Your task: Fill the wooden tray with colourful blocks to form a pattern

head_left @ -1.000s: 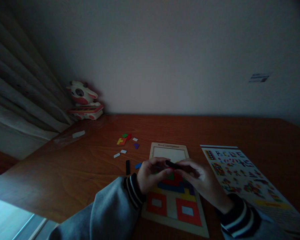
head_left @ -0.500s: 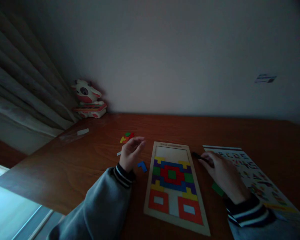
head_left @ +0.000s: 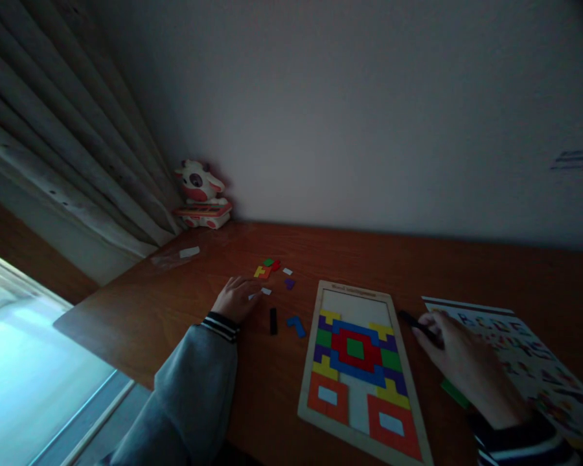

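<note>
My right hand [head_left: 471,362] pinches a black bar-shaped puzzle piece [head_left: 407,318] just right of the wooden puzzle tray [head_left: 308,395]. Red, blue, green, yellow and purple pieces fill the middle of that tray, with two orange squares framing pale centres at its near end. Over on the left, my left hand [head_left: 236,299] reaches low to the table, fingers stretched out beside two small white pieces [head_left: 267,291]. Whether it touches the nearer one I cannot tell. Close by lie another black bar [head_left: 273,321], a blue angled piece [head_left: 296,325] and a purple piece [head_left: 289,283].
Yellow, orange, green and red pieces [head_left: 267,268] lie beyond my left hand. A printed pattern sheet [head_left: 525,343] is under and beside my right forearm, with a green piece [head_left: 454,392] by the wrist. A cow toy with a keyboard [head_left: 201,194] stands at the back left.
My left hand has moved left and down to the white pieces, uncovering the black bar and purple piece. The right hand still holds its black bar. The view has turned slightly left.
</note>
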The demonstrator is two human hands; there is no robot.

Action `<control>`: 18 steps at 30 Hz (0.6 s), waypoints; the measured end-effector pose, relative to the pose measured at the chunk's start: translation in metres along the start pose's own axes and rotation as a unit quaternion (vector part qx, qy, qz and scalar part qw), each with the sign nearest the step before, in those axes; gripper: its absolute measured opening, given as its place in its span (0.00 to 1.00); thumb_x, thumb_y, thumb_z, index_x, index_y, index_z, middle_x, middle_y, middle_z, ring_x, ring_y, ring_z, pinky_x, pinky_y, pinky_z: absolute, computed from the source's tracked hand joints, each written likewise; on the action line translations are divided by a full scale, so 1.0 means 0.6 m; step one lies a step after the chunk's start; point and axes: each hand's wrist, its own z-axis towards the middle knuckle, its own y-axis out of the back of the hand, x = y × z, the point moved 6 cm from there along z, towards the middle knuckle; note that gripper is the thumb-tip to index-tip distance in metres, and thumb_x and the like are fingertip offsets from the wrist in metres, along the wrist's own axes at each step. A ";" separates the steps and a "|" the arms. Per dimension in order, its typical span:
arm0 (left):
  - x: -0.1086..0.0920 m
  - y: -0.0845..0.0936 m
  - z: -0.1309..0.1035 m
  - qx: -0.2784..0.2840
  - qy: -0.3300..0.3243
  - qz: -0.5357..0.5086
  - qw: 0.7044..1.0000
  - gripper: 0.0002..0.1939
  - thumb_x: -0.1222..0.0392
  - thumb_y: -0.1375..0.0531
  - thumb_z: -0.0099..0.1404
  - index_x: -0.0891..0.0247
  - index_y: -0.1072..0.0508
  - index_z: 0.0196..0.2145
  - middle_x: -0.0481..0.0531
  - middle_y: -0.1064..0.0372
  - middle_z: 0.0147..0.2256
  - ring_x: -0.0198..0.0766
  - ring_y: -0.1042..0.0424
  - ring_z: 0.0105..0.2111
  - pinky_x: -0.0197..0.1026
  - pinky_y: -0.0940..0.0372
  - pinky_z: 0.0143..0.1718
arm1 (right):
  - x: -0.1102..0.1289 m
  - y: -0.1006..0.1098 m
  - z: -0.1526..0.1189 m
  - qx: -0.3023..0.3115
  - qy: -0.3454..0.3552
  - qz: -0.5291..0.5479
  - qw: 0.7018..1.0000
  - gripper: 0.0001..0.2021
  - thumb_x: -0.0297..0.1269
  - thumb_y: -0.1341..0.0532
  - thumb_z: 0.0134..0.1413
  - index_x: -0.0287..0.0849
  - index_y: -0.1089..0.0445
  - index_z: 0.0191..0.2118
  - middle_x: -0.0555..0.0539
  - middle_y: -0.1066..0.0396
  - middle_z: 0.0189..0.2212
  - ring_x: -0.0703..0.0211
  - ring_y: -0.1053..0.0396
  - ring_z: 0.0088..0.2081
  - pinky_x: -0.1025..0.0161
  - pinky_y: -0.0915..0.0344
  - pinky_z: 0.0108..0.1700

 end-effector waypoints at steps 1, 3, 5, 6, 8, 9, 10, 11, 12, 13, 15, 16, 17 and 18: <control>0.006 -0.005 0.001 -0.003 0.011 0.008 1.000 0.14 0.51 0.44 0.70 0.57 0.23 0.45 0.55 0.25 0.48 0.46 0.28 0.50 0.52 0.37 0.56 | -0.001 -0.002 0.001 0.006 0.000 0.002 1.000 0.13 0.50 0.48 0.53 0.47 0.35 0.34 0.43 0.26 0.31 0.47 0.26 0.31 0.56 0.34 0.31; 0.016 -0.019 0.006 -0.009 0.038 0.018 0.999 0.17 0.47 0.43 0.69 0.58 0.25 0.49 0.56 0.29 0.53 0.49 0.31 0.53 0.54 0.38 0.58 | -0.003 -0.006 0.003 0.026 0.002 0.008 1.000 0.15 0.52 0.48 0.52 0.46 0.35 0.34 0.42 0.26 0.31 0.46 0.26 0.32 0.56 0.34 0.31; 0.024 -0.035 0.016 -0.007 0.071 0.030 0.997 0.26 0.41 0.41 0.65 0.60 0.29 0.55 0.59 0.36 0.59 0.53 0.36 0.59 0.56 0.41 0.61 | -0.006 -0.007 0.004 0.030 -0.004 0.008 1.000 0.16 0.53 0.48 0.52 0.46 0.35 0.35 0.41 0.26 0.31 0.46 0.26 0.33 0.55 0.34 0.30; 0.025 -0.044 0.023 0.001 0.079 0.031 0.996 0.31 0.39 0.41 0.65 0.61 0.32 0.57 0.60 0.40 0.62 0.54 0.39 0.61 0.57 0.42 0.62 | -0.008 -0.008 0.005 0.031 -0.008 0.006 0.999 0.16 0.54 0.48 0.51 0.46 0.35 0.35 0.41 0.26 0.32 0.46 0.26 0.33 0.55 0.35 0.30; 0.022 -0.060 0.042 0.020 0.080 0.024 0.996 0.36 0.37 0.43 0.65 0.63 0.37 0.62 0.61 0.47 0.66 0.55 0.47 0.66 0.57 0.46 0.65 | -0.011 -0.010 0.005 0.033 -0.014 0.000 0.999 0.17 0.54 0.48 0.51 0.46 0.35 0.35 0.41 0.27 0.32 0.46 0.27 0.32 0.55 0.35 0.30; 0.019 -0.067 0.053 0.035 0.075 0.020 0.996 0.36 0.37 0.45 0.66 0.62 0.39 0.64 0.61 0.50 0.67 0.55 0.50 0.67 0.57 0.49 0.66 | -0.013 -0.011 0.006 0.034 -0.016 -0.004 0.999 0.17 0.54 0.48 0.51 0.46 0.35 0.35 0.41 0.27 0.32 0.46 0.27 0.32 0.55 0.35 0.30; 0.015 -0.074 0.064 0.052 0.072 0.016 0.996 0.36 0.36 0.47 0.68 0.61 0.41 0.65 0.60 0.53 0.68 0.55 0.54 0.68 0.58 0.51 0.67 | -0.014 -0.012 0.006 0.034 -0.018 -0.007 0.999 0.17 0.54 0.48 0.51 0.46 0.35 0.35 0.41 0.27 0.32 0.46 0.27 0.32 0.55 0.35 0.30; 0.012 -0.081 0.074 0.073 0.071 0.014 0.995 0.36 0.36 0.49 0.69 0.60 0.43 0.66 0.59 0.56 0.69 0.55 0.56 0.69 0.59 0.52 0.67 | -0.015 -0.013 0.007 0.036 -0.019 -0.009 0.999 0.17 0.54 0.48 0.51 0.46 0.35 0.35 0.41 0.27 0.32 0.47 0.27 0.33 0.55 0.35 0.30; 0.008 -0.088 0.083 0.095 0.071 0.013 0.993 0.35 0.36 0.51 0.70 0.59 0.44 0.67 0.59 0.57 0.69 0.56 0.57 0.69 0.61 0.54 0.67 | -0.016 -0.014 0.007 0.038 -0.019 -0.011 0.999 0.17 0.54 0.48 0.51 0.46 0.35 0.35 0.42 0.27 0.32 0.47 0.27 0.33 0.56 0.35 0.30; 0.005 -0.093 0.090 0.113 0.071 0.013 0.991 0.35 0.35 0.52 0.70 0.57 0.44 0.67 0.59 0.57 0.69 0.57 0.57 0.69 0.64 0.55 0.66 | -0.017 -0.015 0.008 0.039 -0.019 -0.013 0.999 0.17 0.54 0.48 0.51 0.46 0.35 0.36 0.42 0.27 0.32 0.47 0.27 0.33 0.56 0.35 0.30; -0.003 -0.101 0.098 0.137 0.061 0.010 0.989 0.35 0.34 0.52 0.69 0.54 0.43 0.66 0.58 0.54 0.69 0.58 0.55 0.68 0.67 0.58 0.66 | -0.017 -0.015 0.008 0.035 -0.018 -0.015 0.999 0.17 0.54 0.48 0.51 0.46 0.35 0.36 0.42 0.27 0.32 0.47 0.27 0.33 0.56 0.35 0.30; -0.007 -0.104 0.099 0.143 0.051 0.007 0.988 0.35 0.34 0.50 0.68 0.53 0.41 0.65 0.58 0.52 0.68 0.58 0.53 0.68 0.67 0.58 0.66 | -0.016 -0.015 0.008 0.033 -0.016 -0.014 0.999 0.17 0.54 0.47 0.51 0.46 0.35 0.36 0.42 0.27 0.32 0.47 0.27 0.33 0.56 0.35 0.30; -0.012 -0.107 0.098 0.149 0.037 0.004 0.988 0.34 0.34 0.49 0.68 0.52 0.40 0.65 0.57 0.51 0.68 0.58 0.52 0.68 0.67 0.57 0.66 | -0.015 -0.014 0.009 0.030 -0.014 -0.013 0.999 0.17 0.54 0.47 0.51 0.46 0.35 0.36 0.42 0.27 0.32 0.48 0.27 0.32 0.56 0.35 0.30; -0.018 -0.109 0.095 0.155 0.020 0.000 0.988 0.33 0.35 0.47 0.67 0.52 0.39 0.64 0.57 0.51 0.68 0.58 0.52 0.67 0.66 0.57 0.66 | -0.014 -0.014 0.009 0.028 -0.013 -0.012 0.999 0.17 0.54 0.47 0.51 0.46 0.35 0.36 0.42 0.27 0.31 0.48 0.27 0.32 0.56 0.35 0.31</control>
